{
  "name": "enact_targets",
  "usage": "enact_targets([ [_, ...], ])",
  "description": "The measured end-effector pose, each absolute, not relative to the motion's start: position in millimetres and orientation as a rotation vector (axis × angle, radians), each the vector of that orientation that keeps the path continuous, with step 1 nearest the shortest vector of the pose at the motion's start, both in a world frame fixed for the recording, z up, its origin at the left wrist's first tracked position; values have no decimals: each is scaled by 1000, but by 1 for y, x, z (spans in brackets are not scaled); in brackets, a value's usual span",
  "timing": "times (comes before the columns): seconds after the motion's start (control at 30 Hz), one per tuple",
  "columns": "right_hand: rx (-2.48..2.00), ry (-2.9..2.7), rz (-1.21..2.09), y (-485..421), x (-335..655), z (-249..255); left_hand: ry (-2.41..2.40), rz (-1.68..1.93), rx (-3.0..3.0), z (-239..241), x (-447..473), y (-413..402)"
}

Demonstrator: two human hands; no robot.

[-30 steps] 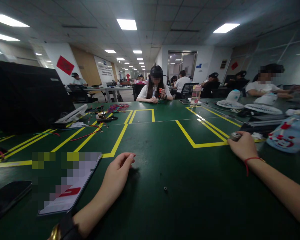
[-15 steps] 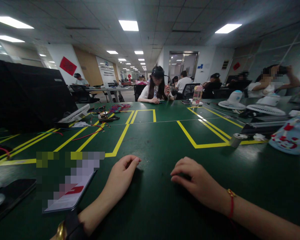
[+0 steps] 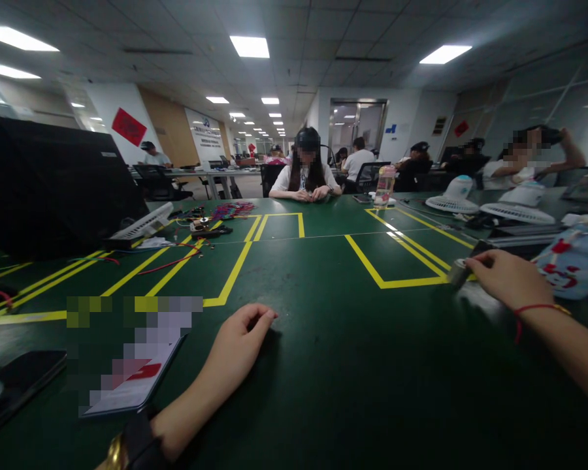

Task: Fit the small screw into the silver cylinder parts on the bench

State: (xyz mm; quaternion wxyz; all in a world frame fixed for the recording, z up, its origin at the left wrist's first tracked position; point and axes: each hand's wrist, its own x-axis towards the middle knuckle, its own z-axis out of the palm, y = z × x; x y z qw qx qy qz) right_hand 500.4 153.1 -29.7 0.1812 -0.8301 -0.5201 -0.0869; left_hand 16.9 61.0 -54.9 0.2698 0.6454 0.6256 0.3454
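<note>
My right hand [image 3: 512, 277] is reached out to the right side of the green table [image 3: 343, 365]. Its fingertips close on a small grey metallic cylinder [image 3: 457, 274], which leans slightly by the corner of a yellow tape outline; whether its base touches the table I cannot tell. My left hand [image 3: 245, 336] rests on the tabletop, fingers curled and thumb against the index finger, with nothing visible in it. To the left of that forearm lies a phone [image 3: 147, 385] with a lit screen, partly blurred out.
A blue patterned bag [image 3: 573, 261] stands beyond my right hand, with white fans [image 3: 453, 196] behind. At left are a black case [image 3: 53, 189], a white keyboard-like device [image 3: 144, 222], wires [image 3: 230, 210] and a dark phone [image 3: 24, 382]. A person [image 3: 306, 170] sits opposite, near a bottle [image 3: 385, 186].
My right hand has moved right and forward from the table's middle and taken hold of the grey cylinder, which now tilts. My left hand stays put. The person opposite has lowered a raised hand.
</note>
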Motion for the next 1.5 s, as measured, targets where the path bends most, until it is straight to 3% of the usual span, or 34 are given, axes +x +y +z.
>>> enact_targets([
  [0.6,-2154,-1453,-57,151,494,-31,1677,940,1746,-54,19,61],
  [0.97,-1922,-1543,-156,139,449,-43,1674,928,1777,-54,19,61],
  [1.27,-945,-2110,611,54,270,-43,1651,939,1841,-57,20,62],
  [1.5,-956,-2152,754,30,254,-60,1421,1030,1914,-45,36,47],
])
